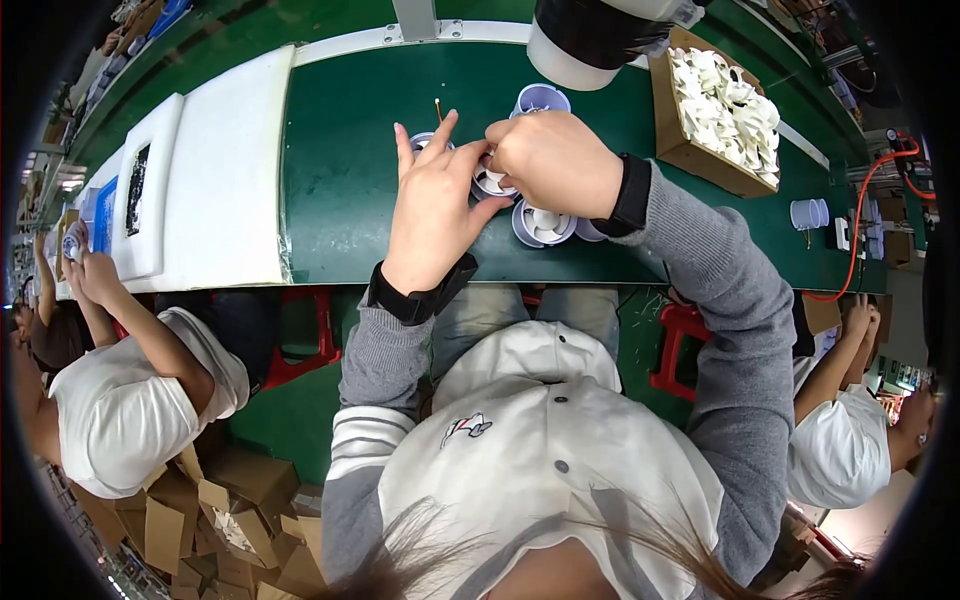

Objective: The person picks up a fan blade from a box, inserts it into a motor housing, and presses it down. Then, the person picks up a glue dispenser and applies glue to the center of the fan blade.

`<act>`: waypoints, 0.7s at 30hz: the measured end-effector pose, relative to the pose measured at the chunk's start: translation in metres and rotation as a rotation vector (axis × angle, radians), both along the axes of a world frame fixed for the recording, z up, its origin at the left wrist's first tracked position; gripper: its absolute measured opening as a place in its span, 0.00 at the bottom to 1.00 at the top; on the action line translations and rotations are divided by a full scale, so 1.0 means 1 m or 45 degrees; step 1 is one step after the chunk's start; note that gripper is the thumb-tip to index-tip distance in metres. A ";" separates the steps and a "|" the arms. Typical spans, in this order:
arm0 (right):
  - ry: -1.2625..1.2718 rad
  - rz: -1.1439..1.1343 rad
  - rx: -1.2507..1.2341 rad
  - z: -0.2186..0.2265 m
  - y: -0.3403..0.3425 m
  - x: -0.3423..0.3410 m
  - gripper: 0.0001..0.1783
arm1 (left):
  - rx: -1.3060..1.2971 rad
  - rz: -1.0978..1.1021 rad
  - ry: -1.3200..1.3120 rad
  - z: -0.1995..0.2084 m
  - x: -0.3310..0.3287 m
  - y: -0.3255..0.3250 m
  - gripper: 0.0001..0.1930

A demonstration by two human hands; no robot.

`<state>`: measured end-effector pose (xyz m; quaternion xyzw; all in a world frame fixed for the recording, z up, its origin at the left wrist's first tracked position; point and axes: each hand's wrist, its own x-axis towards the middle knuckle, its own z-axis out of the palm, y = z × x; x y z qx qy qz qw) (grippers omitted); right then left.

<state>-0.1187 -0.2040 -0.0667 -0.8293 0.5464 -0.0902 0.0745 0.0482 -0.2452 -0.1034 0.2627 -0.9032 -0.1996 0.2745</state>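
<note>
On the green bench in front of me stands a cluster of pale lavender round fan housings. My left hand (437,205) holds one fan housing (494,184) with white blades between thumb and forefinger, its other fingers spread. Over the same housing, my right hand (556,163) is closed in a pinch. Its fingertips are partly hidden, so what they hold cannot be made out. Nearer to me, a second fan housing (544,222) with white blades sits below my right hand. Another lavender housing (541,98) stands behind that hand. A short red wire (438,106) sticks up beyond my left fingers.
A cardboard box (700,160) full of white fan blades stands at the back right. Overhead hangs a black-and-white cylinder (580,55). White foam sheet (235,170) covers the bench's left. Further right are lavender housings (808,213) and a red hose (857,235). People work on both sides.
</note>
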 end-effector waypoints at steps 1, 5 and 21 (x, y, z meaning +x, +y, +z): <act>-0.017 0.000 0.035 0.001 0.000 -0.001 0.07 | 0.001 0.000 0.001 0.000 0.000 0.000 0.25; -0.028 0.037 0.023 0.004 0.004 0.000 0.07 | 0.034 -0.030 0.042 -0.001 0.002 0.001 0.25; 0.050 0.010 0.051 0.011 0.007 0.009 0.06 | 0.048 -0.067 0.091 0.000 0.002 0.004 0.23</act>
